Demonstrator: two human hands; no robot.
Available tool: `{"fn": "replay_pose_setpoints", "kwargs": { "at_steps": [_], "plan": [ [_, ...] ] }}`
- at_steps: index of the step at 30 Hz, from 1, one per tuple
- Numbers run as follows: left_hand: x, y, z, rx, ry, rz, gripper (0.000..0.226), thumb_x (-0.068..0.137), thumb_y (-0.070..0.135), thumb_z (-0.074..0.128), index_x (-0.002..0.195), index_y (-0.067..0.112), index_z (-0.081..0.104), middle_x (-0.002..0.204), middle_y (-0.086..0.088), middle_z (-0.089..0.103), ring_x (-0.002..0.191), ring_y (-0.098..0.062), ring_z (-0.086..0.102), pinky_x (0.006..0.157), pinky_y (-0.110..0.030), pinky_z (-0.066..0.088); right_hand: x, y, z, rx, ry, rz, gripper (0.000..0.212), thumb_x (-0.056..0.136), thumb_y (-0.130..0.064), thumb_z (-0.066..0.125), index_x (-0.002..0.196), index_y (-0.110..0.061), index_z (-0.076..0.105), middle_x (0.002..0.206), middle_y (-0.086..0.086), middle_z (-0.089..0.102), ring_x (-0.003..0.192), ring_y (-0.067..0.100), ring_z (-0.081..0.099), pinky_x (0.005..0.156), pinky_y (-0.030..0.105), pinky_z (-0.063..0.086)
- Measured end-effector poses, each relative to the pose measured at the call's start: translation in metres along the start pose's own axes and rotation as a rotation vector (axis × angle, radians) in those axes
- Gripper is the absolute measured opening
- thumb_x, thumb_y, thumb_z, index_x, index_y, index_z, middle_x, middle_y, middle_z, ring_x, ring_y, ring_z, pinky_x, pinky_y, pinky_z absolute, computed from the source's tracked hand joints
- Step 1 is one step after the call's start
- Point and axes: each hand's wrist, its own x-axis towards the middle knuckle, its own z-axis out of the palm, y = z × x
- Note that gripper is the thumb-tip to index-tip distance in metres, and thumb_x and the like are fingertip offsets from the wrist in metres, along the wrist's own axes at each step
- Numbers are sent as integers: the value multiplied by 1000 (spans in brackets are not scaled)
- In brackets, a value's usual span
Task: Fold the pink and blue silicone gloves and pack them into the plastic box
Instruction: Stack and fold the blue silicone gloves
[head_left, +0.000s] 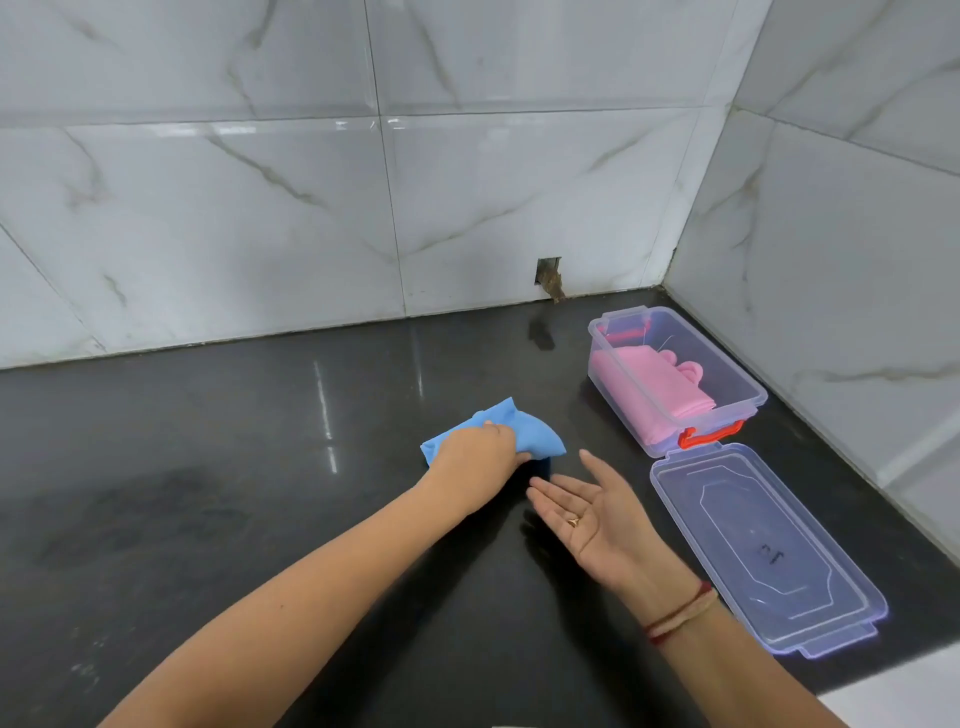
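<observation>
A folded blue silicone glove (506, 422) lies bunched on the dark counter near the middle. My left hand (475, 457) covers its near side and grips it. My right hand (587, 506) hovers just right of it, palm up, fingers spread, holding nothing. The clear plastic box (737, 374) with a red latch stands at the back right, open. Folded pink gloves (654, 382) lie inside it. The part of the blue glove under my left hand is hidden.
The box's clear lid (763, 545) lies flat on the counter in front of the box, to the right of my right hand. Marble-tiled walls close the counter at the back and right. A small hole (549, 275) is in the back wall's base.
</observation>
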Motion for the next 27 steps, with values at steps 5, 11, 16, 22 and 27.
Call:
{"fn": "replay_pose_setpoints", "kwargs": {
  "at_steps": [5, 11, 16, 22, 27],
  "plan": [
    [-23, 5, -13, 72, 123, 86, 49, 99, 50, 27, 109, 8, 50, 98, -3, 64, 77, -18, 65, 45, -27, 31, 9, -5, 6, 89, -160, 273, 96, 75, -58, 64, 131, 14, 36, 125, 34, 52, 106, 41, 59, 95, 46, 47],
    [-68, 21, -4, -18, 430, 198, 58, 71, 57, 71, 102, 9, 73, 99, -5, 75, 85, -12, 72, 61, -22, 58, 17, -16, 5, -114, -225, 319, 64, 68, -50, 77, 112, -4, 66, 100, 16, 67, 81, 31, 65, 63, 36, 54],
    [-91, 29, -4, -96, 322, 178, 68, 82, 64, 52, 119, 9, 65, 116, -7, 69, 104, -17, 67, 87, -30, 55, 18, -15, -3, -427, -145, 246, 48, 59, -17, 80, 104, -6, 69, 89, 18, 72, 74, 31, 71, 57, 41, 58],
    [-112, -5, -17, -830, 394, -187, 68, 83, 71, 37, 131, 25, 50, 141, 9, 46, 135, -10, 34, 111, -32, 24, 18, -14, -11, -291, -250, 148, 32, 62, -14, 70, 94, -9, 75, 97, 17, 72, 80, 31, 71, 66, 40, 59],
    [-118, -32, -4, -2082, -9, -1041, 65, 87, 60, 47, 134, 15, 45, 131, -8, 53, 107, -19, 55, 88, -34, 47, 16, -26, -16, -78, -333, 114, 29, 70, -13, 66, 98, -11, 75, 114, 17, 68, 99, 35, 66, 79, 48, 57]
  ]
}}
